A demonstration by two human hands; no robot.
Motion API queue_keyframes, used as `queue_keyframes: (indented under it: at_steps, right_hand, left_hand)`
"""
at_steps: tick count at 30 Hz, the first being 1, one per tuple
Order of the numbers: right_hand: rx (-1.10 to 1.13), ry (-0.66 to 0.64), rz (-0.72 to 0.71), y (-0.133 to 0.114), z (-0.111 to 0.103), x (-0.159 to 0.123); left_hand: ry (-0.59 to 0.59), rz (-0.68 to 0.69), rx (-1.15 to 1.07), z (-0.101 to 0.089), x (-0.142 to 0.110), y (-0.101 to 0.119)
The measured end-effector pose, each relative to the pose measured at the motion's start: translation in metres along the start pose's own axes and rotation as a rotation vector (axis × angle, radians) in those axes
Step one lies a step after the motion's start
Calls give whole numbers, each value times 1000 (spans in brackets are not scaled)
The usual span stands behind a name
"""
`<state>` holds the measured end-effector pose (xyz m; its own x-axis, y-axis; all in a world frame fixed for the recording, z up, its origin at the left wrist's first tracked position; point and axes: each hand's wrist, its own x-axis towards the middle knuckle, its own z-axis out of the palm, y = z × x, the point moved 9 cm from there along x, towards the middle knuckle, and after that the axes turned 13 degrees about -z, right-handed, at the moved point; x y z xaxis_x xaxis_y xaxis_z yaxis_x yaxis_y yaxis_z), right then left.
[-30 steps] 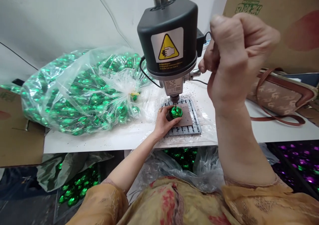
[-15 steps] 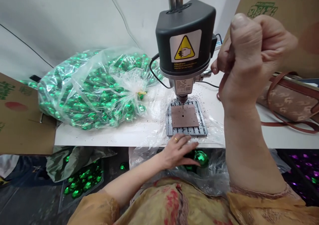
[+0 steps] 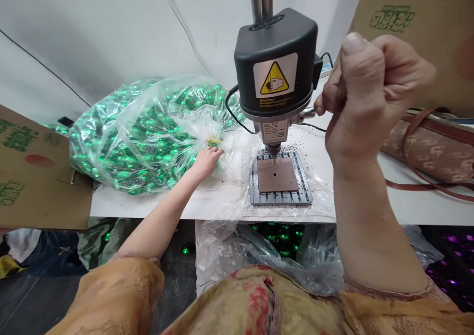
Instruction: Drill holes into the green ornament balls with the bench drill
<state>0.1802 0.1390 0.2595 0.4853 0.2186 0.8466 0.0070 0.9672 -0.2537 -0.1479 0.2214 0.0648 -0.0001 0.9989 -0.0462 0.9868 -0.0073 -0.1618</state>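
Observation:
My right hand (image 3: 366, 93) is closed in a fist around the end of the drill press lever (image 3: 308, 112), whose tip it hides. At the mouth of a clear plastic bag (image 3: 148, 110) full of shiny green faceted balls, my left hand (image 3: 208, 162) reaches in beside a yellow tie (image 3: 214, 142). Its fingers curl down, and what lies under them is mostly hidden. The black drill press (image 3: 276, 63) stands upright, its bit above a brown board (image 3: 277, 174) with a hole in it. Under the board is a slotted metal base (image 3: 305, 196).
Dark shavings lie scattered on the white table (image 3: 148, 209). Cardboard boxes (image 3: 40, 177) flank the table, and a patterned handbag (image 3: 429, 152) sits at right. Below the edge, open plastic holds more green balls (image 3: 281, 238); purple ones (image 3: 455, 256) lie lower right.
My left hand took a green ball from under the bit, lowered it to the plastic below the table edge, then moved left to the bag without it. My right hand stays at the lever.

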Motion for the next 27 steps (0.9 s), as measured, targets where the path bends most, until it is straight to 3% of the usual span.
queue_keyframes:
  at_steps: [5, 12, 20, 24, 27]
  right_hand:
    - [-38, 4, 4, -1, -1, -1]
    - [-53, -23, 34, 0, -2, -2]
    - [-10, -33, 43, 4, -4, -2]
    - [15, -3, 39, 5, -7, -2]
    - [3, -9, 17, 4, -7, -2]
  left_hand:
    - [-141, -72, 120, 3, 10, -14]
    - [-247, -58, 186, 15, 8, -7]
    - [-335, 84, 166, 21, -7, -11]
    - [-244, 106, 62, 14, -14, -12]
    - [41, 27, -120, -5, -16, -15]
